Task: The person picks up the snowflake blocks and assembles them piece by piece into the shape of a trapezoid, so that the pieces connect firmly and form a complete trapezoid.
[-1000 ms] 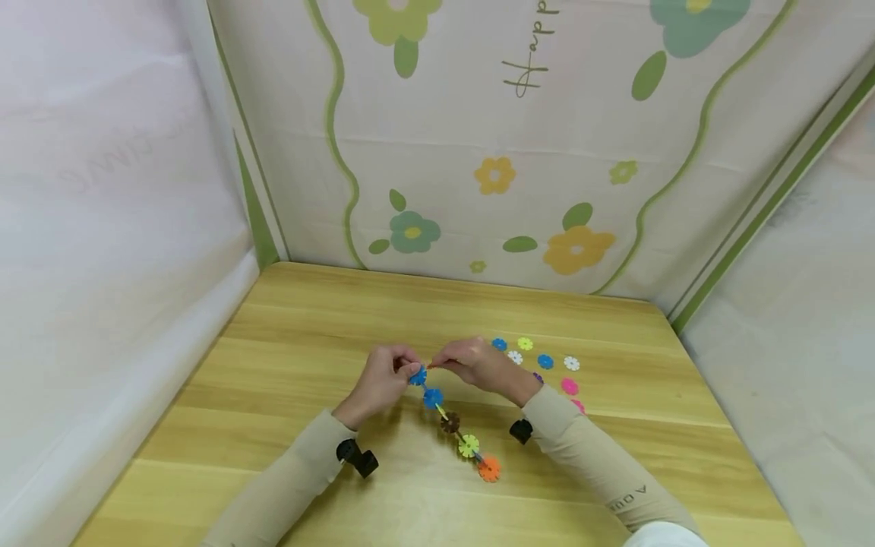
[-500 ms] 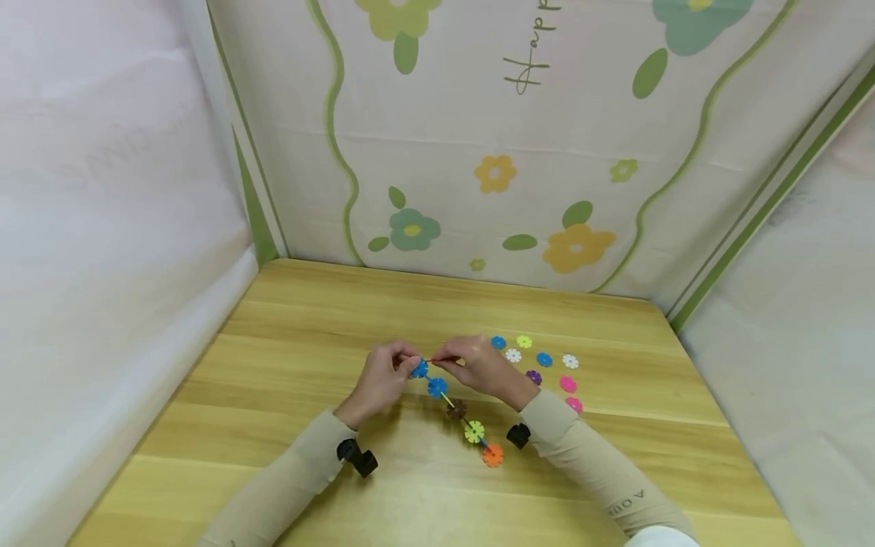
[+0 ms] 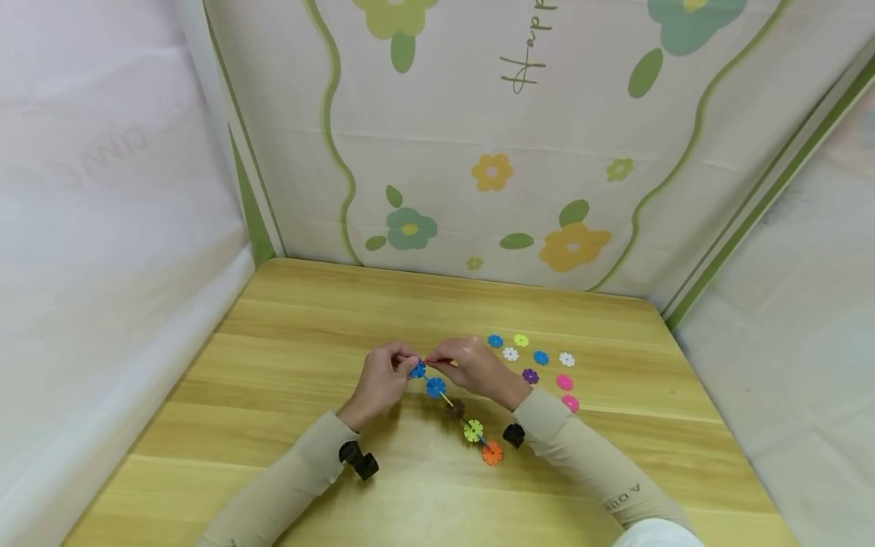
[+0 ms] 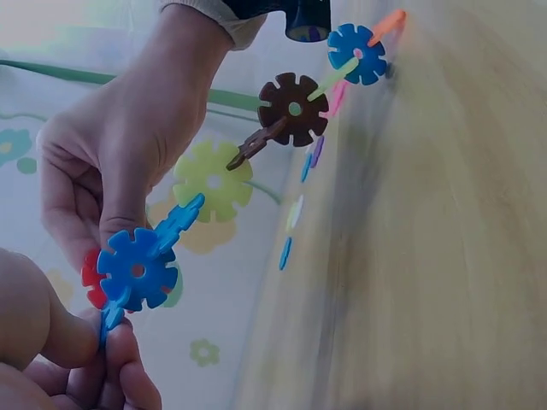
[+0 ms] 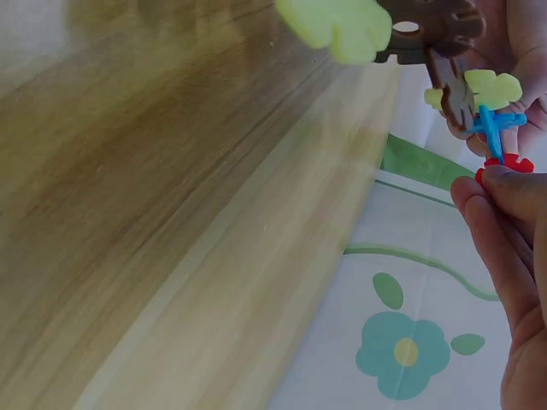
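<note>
In the head view a chain of notched plastic discs slants down from my hands, with blue [image 3: 435,387], brown [image 3: 455,409], yellow-green [image 3: 473,431] and orange [image 3: 492,454] discs slotted edge to edge. My left hand [image 3: 378,386] pinches the blue disc [image 3: 418,370] at the chain's upper end. A red disc [image 5: 518,162] is pinched between the thumb and fingers of my right hand [image 3: 477,371]. In the left wrist view this red disc [image 4: 91,278] sits right at the blue chain end, partly hidden behind a blue disc [image 4: 138,268].
Right of my hands, several loose discs lie flat on the wooden table [image 3: 328,319]: blue [image 3: 495,341], yellow-green [image 3: 521,339], white [image 3: 567,359], purple [image 3: 530,376] and pink [image 3: 564,382] among them. A flower-print cloth wall [image 3: 424,137] rises behind the table's far edge.
The chain's hanging part has swung up and slightly right. My right hand has brought the red disc slightly left, closer to my left hand, which stays nearly in place.
</note>
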The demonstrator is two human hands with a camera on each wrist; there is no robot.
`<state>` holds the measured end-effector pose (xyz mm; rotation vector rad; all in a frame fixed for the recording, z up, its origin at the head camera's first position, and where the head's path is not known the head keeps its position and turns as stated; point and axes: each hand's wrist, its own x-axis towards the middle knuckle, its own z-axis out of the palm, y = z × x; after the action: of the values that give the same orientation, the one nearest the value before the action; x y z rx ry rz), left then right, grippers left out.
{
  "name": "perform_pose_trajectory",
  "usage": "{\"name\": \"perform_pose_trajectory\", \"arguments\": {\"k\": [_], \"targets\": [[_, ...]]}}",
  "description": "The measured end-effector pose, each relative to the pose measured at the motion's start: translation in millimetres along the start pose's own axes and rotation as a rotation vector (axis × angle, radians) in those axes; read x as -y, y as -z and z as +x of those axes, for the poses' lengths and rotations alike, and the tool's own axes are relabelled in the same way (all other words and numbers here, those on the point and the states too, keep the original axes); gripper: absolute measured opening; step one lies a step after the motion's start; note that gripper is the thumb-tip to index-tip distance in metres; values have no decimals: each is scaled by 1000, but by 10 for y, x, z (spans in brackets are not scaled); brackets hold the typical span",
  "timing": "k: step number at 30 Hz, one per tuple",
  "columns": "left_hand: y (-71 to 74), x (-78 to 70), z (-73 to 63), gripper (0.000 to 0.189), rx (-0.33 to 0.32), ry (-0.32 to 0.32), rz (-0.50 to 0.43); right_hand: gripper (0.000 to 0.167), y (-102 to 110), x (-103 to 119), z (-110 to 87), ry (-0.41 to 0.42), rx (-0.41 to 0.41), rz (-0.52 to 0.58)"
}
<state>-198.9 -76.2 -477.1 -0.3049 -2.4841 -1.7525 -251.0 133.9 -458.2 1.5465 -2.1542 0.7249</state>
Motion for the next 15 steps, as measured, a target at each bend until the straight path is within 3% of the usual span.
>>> {"name": "perform_pose_trajectory", "arguments": {"k": [11, 15], "targets": [[13, 10, 34, 10, -19, -1, 29, 10, -27, -18, 40, 37, 44, -31], [32, 25, 30, 10, 2, 16, 34, 11, -62, -35, 39, 41, 46, -38]]}}
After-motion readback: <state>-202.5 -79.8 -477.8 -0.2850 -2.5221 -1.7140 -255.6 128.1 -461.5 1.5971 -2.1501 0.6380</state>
